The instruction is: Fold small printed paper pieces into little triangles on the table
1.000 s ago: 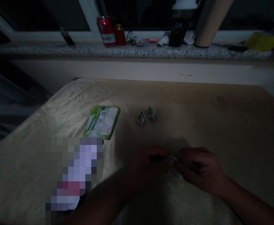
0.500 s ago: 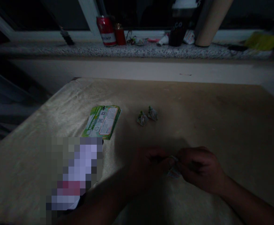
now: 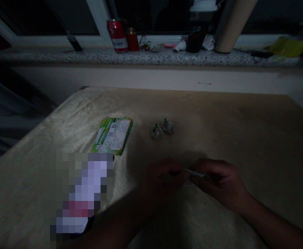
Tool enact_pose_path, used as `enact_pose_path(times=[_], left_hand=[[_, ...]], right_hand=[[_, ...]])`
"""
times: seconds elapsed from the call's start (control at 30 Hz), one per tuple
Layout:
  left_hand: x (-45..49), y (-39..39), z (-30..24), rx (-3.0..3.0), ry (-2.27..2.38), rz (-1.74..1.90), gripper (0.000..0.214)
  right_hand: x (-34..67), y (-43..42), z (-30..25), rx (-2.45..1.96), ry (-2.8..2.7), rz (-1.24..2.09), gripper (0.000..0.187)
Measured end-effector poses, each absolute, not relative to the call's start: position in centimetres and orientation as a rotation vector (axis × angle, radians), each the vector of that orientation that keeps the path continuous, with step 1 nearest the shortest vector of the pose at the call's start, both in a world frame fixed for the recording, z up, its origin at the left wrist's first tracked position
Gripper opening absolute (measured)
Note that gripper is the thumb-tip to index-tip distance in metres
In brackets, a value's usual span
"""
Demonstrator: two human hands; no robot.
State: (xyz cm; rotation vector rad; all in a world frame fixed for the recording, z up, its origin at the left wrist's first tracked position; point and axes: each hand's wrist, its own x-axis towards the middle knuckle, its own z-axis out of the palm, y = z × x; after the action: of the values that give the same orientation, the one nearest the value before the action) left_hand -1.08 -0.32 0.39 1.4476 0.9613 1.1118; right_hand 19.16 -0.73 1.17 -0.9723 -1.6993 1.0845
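Observation:
My left hand [image 3: 161,180] and my right hand [image 3: 218,181] meet over the near middle of a beige table [image 3: 218,121]. Both pinch a small folded piece of paper [image 3: 194,173] between their fingertips, held roughly flat just above the tabletop. Two small folded paper shapes [image 3: 163,128] with green print lie side by side further back on the table. A green and white printed sheet [image 3: 113,135] lies flat to their left. The scene is dim.
A blurred-out patch [image 3: 82,192] covers something at the near left of the table. Behind the table runs a speckled stone windowsill [image 3: 141,55] with a red can [image 3: 117,34], a small red container [image 3: 132,38], a dark cup [image 3: 195,33], a cardboard tube [image 3: 231,24] and small clutter.
Both hands have lifted slightly and moved a little away from me. The small paper piece between them has turned from hanging down to lying roughly flat.

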Motion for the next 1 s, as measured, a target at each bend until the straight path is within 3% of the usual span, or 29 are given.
enact_pose_path(times=[0.33, 0.5, 0.73, 1.0], left_hand=[[-1.4, -0.4, 1.4, 1.61, 0.97, 1.167, 0.013], [-1.5, -0.4, 1.1, 1.705, 0.998, 1.23, 0.012], [-1.4, -0.6, 1.2, 1.91, 0.966, 1.425, 0.008], [-1.3, 0.0, 1.4, 2.058, 1.104, 1.199, 0.012]], right_hand=[[19.5, -0.7, 1.6, -1.074, -1.546, 1.318, 0.019], [19.2, -0.5, 2.1, -1.159, -1.463, 1.347, 0.014], [19.1, -0.8, 2.7, -1.272, -1.625, 1.083, 0.021], [19.9, -0.5, 2.1, -1.189, -1.862, 0.928, 0.025]])
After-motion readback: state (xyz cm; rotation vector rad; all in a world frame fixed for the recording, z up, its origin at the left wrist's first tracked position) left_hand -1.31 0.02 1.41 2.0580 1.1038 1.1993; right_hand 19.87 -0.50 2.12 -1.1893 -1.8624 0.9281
